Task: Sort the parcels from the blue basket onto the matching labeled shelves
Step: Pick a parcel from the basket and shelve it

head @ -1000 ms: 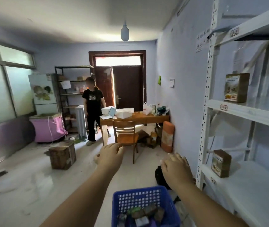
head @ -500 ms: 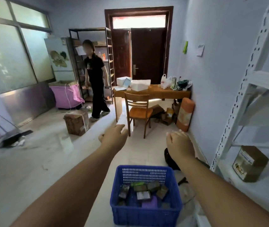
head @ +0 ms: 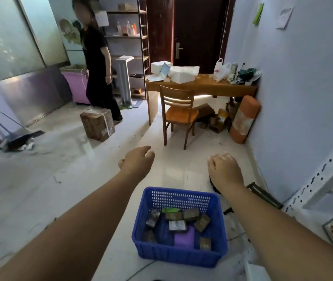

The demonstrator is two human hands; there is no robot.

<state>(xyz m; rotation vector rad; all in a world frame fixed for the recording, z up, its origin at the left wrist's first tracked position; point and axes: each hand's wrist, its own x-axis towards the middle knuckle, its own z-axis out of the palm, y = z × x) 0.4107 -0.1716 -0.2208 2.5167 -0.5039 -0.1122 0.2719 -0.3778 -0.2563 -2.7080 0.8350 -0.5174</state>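
Blue basket [head: 178,254] sits on the floor, low between both arms, with small parcels [head: 177,225] inside. Left hand [head: 137,162] and right hand [head: 224,169] hang past it, fingers loosely curled, holding nothing. Parcels lie below and behind both hands, about equally near.

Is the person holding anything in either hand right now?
No. The left hand and right hand hang empty, fingers loosely curled, above the blue basket; its parcels lie untouched.

my hands [head: 137,162] hang over bare floor [head: 40,189] beyond the basket [head: 178,255]; its open top is unblocked, parcels [head: 177,226] loose inside, shelf post [head: 319,175] near its right edge.
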